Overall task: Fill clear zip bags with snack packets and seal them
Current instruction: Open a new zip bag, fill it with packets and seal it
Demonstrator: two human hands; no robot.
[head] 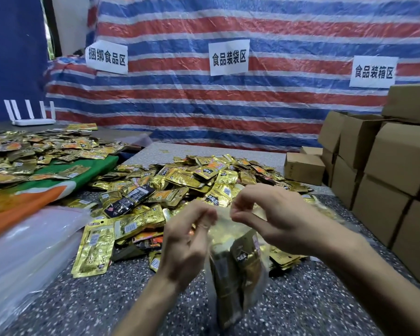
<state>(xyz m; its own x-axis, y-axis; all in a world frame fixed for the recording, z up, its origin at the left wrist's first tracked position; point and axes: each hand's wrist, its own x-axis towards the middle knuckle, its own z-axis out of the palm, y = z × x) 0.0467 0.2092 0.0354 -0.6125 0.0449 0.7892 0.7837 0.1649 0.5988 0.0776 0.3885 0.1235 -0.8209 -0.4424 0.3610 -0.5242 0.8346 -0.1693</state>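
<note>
both hands pinched the top edge of the clear zip bag (235, 267), left hand (187, 241) and right hand (274, 219) close together, just before the packet pile (180, 183).

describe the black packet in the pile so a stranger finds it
Start at the heap of gold packets on the speckled table. Toward its left edge lies the black packet. It is long and dark, lying atop shiny gold ones.

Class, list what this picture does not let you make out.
Head view: whether the clear zip bag is sealed; the left hand and right hand cover its top.
Packets inside it: overlapping, blurred, uncountable.
Print on the packet pile: too small.
Cardboard boxes: cut off by the right edge.
</note>
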